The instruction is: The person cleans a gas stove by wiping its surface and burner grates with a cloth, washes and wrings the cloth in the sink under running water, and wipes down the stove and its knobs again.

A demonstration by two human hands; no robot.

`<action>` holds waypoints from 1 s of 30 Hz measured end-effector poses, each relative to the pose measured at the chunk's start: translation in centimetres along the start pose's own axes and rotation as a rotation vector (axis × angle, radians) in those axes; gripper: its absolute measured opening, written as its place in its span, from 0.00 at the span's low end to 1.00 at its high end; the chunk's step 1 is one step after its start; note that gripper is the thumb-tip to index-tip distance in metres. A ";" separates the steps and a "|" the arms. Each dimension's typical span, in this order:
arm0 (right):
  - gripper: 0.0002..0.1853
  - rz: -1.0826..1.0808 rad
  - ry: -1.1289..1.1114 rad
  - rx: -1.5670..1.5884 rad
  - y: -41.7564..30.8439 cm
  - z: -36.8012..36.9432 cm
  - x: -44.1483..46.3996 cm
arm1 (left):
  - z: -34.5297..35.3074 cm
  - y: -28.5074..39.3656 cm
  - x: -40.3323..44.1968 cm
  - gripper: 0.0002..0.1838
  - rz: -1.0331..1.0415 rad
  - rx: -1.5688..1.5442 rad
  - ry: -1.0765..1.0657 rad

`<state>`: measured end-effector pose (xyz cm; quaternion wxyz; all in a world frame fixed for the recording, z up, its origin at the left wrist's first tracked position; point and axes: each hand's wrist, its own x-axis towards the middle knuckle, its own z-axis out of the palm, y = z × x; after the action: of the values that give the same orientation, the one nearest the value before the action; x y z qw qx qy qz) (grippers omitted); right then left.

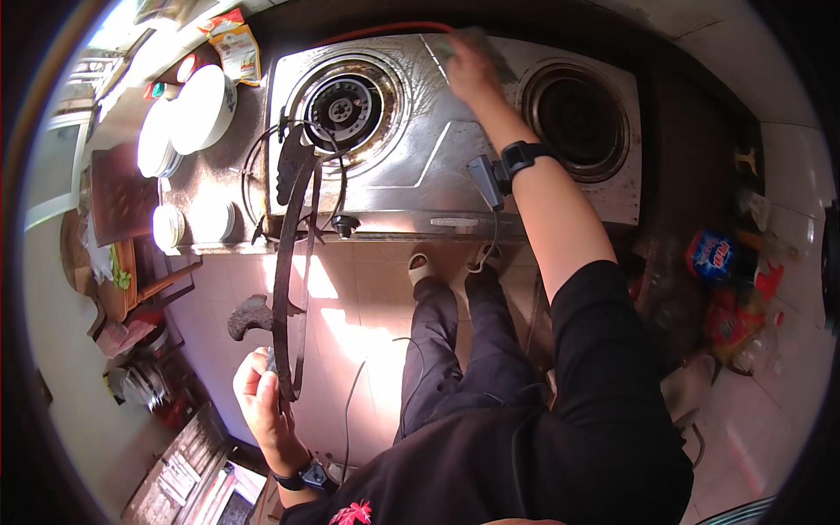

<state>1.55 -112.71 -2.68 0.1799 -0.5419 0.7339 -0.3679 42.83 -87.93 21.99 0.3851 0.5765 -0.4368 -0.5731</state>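
Observation:
My left hand (267, 407) is closed on the lower edge of a black cast-iron pot stand (284, 262). The stand is a ring with thick prongs, held up nearly edge-on in front of the stove (429, 166). Over at the stove's back edge, between the two burners, my right hand (472, 72) presses on a greenish-grey cloth (497, 59); motion blurs both, and the fingers are partly hidden. The left burner (341, 109) shows its metal head, while the right burner (573, 121) is dark inside. The steel top between them looks wet and shiny.
White bowls (206, 109) and stacked plates (157, 140) stand left of the stove, with a yellow-red packet (238, 52) behind. A thin dark wire ring (247, 179) lies by the left burner. Bottles and a blue packet (710, 255) sit at right.

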 end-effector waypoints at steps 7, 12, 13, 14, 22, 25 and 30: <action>0.24 -0.361 -0.560 0.141 -4.7 1.1 -11.6 | -1.6 0.8 -0.9 0.11 -0.066 0.009 0.034; 0.21 -0.019 -0.849 0.592 -6.6 -3.6 -20.5 | -2.2 0.9 -0.9 0.11 -0.077 0.000 0.035; 0.21 0.175 -0.849 0.790 -6.5 -4.3 -21.5 | -2.1 0.8 -0.9 0.11 -0.082 -0.004 0.036; 0.21 0.374 -0.836 0.986 -6.4 -4.9 -22.3 | -2.2 0.8 -0.8 0.11 -0.095 -0.009 0.054; 0.21 0.538 0.047 1.293 -1.6 -8.5 -11.4 | -2.6 0.0 -1.0 0.09 -0.103 -0.092 0.042; 0.22 0.020 0.073 0.557 1.4 -5.4 -3.4 | -2.5 -0.3 -1.7 0.09 -0.142 -0.081 0.076; 0.24 -0.429 -0.138 0.071 -2.0 0.6 -6.7 | -2.8 -1.1 -2.3 0.08 -0.141 -0.126 0.068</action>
<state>5.59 -107.00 -2.46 0.1662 -0.7028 0.5744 -0.3853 45.82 -85.59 21.78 0.3940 0.5995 -0.3448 -0.6054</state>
